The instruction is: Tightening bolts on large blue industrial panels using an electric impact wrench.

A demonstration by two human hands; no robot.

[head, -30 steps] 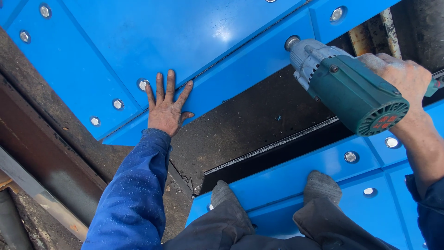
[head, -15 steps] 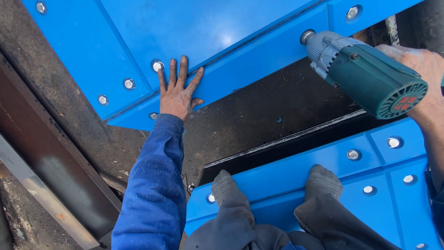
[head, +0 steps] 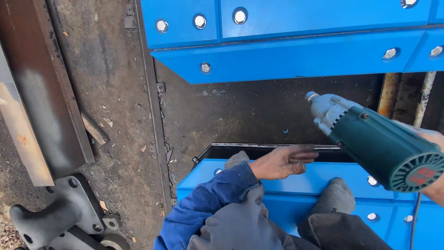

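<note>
Partly hidden: the right hand (head: 432, 139) is cut off at the frame edge, behind the green power drill (head: 370, 139) it grips.
Left hand: the left hand (head: 283, 162) is held loosely curled, empty, over the lower blue panel (head: 296, 178).
Drill: its tip is raised above the dark gap, below the upper blue panel (head: 286, 55).
Label: a red mark is seen on the drill's round rear cap.

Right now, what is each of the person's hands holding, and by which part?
The right hand grips the green power drill at its rear; the left hand holds nothing.

Drill (head: 370, 139) above near panel (head: 203, 178), steel beam (head: 44, 83) far left
</note>
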